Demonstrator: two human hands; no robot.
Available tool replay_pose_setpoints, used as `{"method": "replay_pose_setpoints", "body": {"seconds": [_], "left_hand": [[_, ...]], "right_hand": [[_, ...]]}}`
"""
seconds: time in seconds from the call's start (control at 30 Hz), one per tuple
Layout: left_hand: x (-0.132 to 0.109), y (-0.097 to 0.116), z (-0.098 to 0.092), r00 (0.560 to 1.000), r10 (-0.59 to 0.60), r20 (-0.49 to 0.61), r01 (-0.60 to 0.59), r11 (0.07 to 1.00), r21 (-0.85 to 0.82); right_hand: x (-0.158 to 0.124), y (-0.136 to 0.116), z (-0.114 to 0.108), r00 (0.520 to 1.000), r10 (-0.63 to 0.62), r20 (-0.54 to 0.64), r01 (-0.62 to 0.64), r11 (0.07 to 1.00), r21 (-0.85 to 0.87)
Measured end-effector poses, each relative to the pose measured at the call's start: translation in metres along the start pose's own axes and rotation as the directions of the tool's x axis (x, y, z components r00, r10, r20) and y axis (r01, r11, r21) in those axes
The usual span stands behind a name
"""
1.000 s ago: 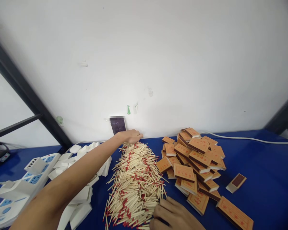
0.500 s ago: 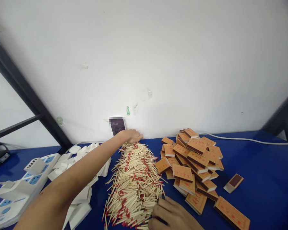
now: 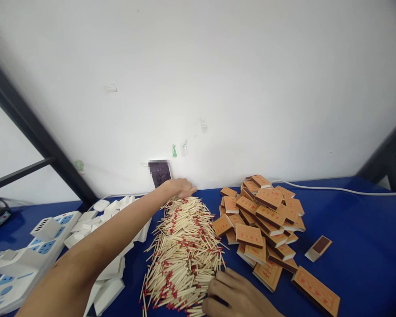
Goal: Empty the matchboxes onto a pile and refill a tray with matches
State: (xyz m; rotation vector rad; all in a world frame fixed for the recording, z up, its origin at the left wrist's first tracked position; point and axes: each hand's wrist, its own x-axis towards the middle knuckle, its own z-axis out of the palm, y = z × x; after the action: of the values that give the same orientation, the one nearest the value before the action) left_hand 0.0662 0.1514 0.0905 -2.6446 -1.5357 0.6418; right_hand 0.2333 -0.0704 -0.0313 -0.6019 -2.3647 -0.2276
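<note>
A long heap of loose red-tipped matches [image 3: 188, 246] runs away from me across the blue table. At its far end, by the wall, my left hand [image 3: 182, 188] rests against the matches with its thumb held out to the right; its other fingers are partly hidden. Along the near right edge of the heap lies my right hand [image 3: 236, 293], fingers bent and slightly apart, touching the outer matches. I see nothing gripped in either hand. Orange matchboxes [image 3: 269, 215] are piled to the right of the heap.
White empty box trays [image 3: 110, 268] lie left of the matches, partly behind my left arm. A white power strip [image 3: 26, 281] with plugs is farther left. A phone [image 3: 160, 172] leans on the wall. One matchbox [image 3: 318, 248] lies apart on the blue table [image 3: 359, 246].
The view has shifted slightly. Both hands stay at about the same places on the match heap, and the phone's screen now looks darker.
</note>
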Motion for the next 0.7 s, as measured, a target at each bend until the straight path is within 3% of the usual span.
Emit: {"method": "replay_pose_setpoints", "body": {"seconds": [0.23, 0.37, 0.4, 0.47, 0.53, 0.7], "left_hand": [[-0.015, 0.010, -0.012, 0.991, 0.058, -0.118, -0.050, 0.996, 0.074], [-0.051, 0.028, -0.023, 0.959, 0.142, -0.247, -0.120, 0.988, 0.101], [-0.065, 0.034, -0.022, 0.938, 0.179, -0.296, -0.155, 0.983, 0.103], [-0.098, 0.046, -0.016, 0.818, 0.297, -0.493, -0.279, 0.954, 0.113], [-0.131, 0.057, -0.003, 0.718, 0.351, -0.602, -0.375, 0.923, 0.090], [-0.189, 0.077, 0.043, 0.632, 0.378, -0.676, -0.535, 0.844, -0.028]], "right_hand": [[0.000, -0.002, -0.002, 0.998, 0.024, 0.062, -0.027, 0.998, 0.050], [0.004, -0.007, -0.017, 0.971, 0.094, 0.222, -0.125, 0.984, 0.129], [0.005, -0.008, -0.021, 0.961, 0.103, 0.256, -0.144, 0.978, 0.149], [0.008, -0.009, -0.026, 0.952, 0.103, 0.288, -0.160, 0.970, 0.184], [0.008, -0.009, -0.028, 0.953, 0.095, 0.288, -0.158, 0.966, 0.203], [0.006, -0.007, -0.026, 0.966, 0.087, 0.244, -0.151, 0.954, 0.258]]}}
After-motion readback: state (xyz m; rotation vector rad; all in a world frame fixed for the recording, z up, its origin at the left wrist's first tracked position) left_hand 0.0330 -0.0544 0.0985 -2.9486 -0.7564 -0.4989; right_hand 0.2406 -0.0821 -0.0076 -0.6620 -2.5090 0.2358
